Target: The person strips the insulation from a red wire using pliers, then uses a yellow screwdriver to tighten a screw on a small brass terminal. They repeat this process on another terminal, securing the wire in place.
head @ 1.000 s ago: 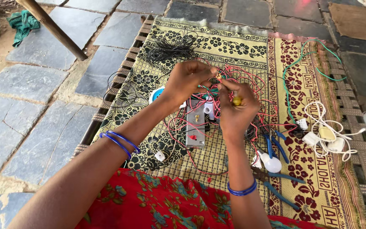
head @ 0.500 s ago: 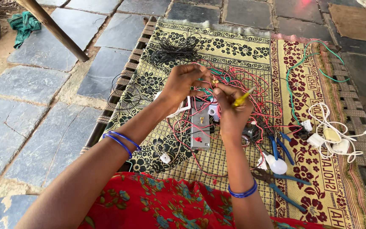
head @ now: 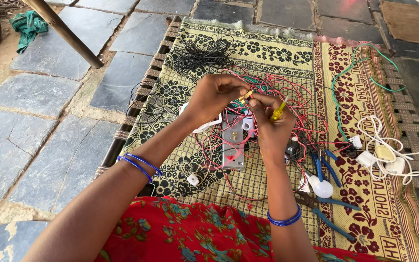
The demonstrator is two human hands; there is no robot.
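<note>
My left hand and my right hand meet above a patterned mat, fingertips pinching a small brass-coloured part between them. The right hand also grips a yellow-handled screwdriver, its tip pointing up and right. Below the hands lies a grey switch board amid a tangle of red wires. Both wrists wear blue bangles.
A coil of black wire lies at the mat's far end. Green wire, white cable and plugs, a white bulb and blue-handled pliers sit to the right. A wooden pole and stone floor are at the left.
Both hands have risen slightly off the board and drawn together on the small brass part. The screwdriver has tilted so its tip points up and right.
</note>
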